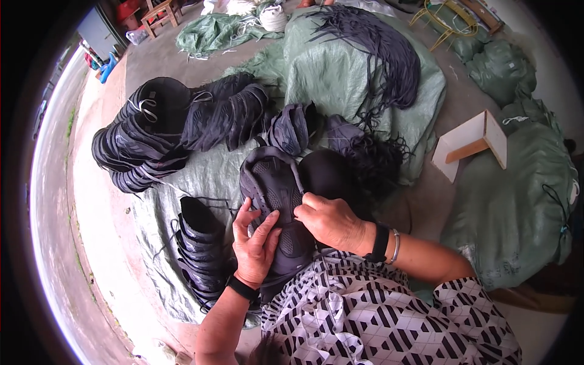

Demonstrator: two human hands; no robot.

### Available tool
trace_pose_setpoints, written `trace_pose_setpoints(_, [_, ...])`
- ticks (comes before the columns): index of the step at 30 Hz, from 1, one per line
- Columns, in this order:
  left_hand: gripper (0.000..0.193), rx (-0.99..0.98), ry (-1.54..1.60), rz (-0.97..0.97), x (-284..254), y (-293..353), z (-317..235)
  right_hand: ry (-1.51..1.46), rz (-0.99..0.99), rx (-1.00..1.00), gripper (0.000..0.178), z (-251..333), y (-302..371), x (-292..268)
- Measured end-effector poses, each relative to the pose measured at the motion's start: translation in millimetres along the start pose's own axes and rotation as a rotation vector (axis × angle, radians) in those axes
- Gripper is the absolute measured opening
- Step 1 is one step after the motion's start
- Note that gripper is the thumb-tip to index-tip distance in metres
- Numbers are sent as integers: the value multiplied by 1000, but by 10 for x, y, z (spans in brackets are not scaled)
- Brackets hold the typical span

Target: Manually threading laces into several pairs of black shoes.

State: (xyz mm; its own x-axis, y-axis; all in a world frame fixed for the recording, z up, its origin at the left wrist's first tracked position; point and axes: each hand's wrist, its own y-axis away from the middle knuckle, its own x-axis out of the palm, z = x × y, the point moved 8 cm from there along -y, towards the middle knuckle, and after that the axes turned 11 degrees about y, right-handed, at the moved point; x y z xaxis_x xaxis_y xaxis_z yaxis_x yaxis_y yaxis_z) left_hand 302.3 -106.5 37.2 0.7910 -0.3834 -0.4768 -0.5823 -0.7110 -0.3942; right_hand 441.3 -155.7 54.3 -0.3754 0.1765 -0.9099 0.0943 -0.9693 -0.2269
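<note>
The shoe upper [285, 205] looks like matt mesh (slightly rough).

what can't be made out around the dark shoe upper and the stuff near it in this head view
All in the head view:
Right hand: its curled fingers cover whatever lies between their tips.
Shoe upper: its underside faces away, hidden by its own top.
Large green sack at right: opaque fabric hides any contents.
Dark strips: too overlapped to count.
Wooden seat, top left: cut off by the upper edge.
</note>
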Motion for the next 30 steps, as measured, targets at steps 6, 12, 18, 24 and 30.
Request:
trace_pose_setpoints(6, [39, 15, 5, 12, 42, -6, -16, -161, 9, 236, 6, -54, -7, 203])
trace_pose_setpoints(12, [39, 50, -105, 45, -55, -85, -76, -441, 41, 376, 7, -153, 39, 161])
trace_pose_setpoints(18, [24, 95, -337, 82, -56, -325, -373, -259, -43, 282, 6, -98, 11, 175])
trace_pose_setpoints(24, [19, -44, -235, 34, 26, -271, -274, -414, -55, 293, 8, -147, 44, 181])
trace_pose_setpoints(30, [6, -214, 182, -529, -1196, 84, 233, -294, 647, 82, 28, -390, 345, -137])
